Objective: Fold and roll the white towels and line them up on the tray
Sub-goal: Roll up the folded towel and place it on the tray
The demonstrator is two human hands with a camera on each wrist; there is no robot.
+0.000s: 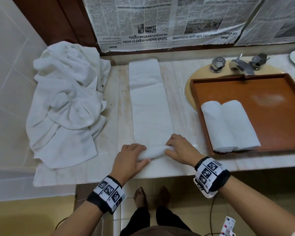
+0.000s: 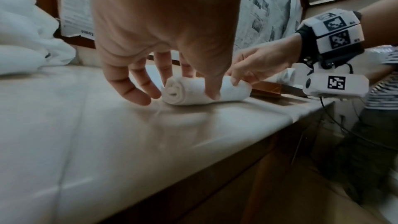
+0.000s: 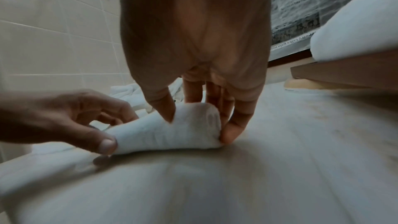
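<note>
At 6 o'clock on the counter — left hand and right hand each grip the folded towel's rolled end. Tray at 3 o'clock (two rolled towels inside).

The left hand and right hand are covering both ends of the rolled towel end in the head view. The tray is running off the right edge. The bench is appearing blurred in both wrist views.
</note>
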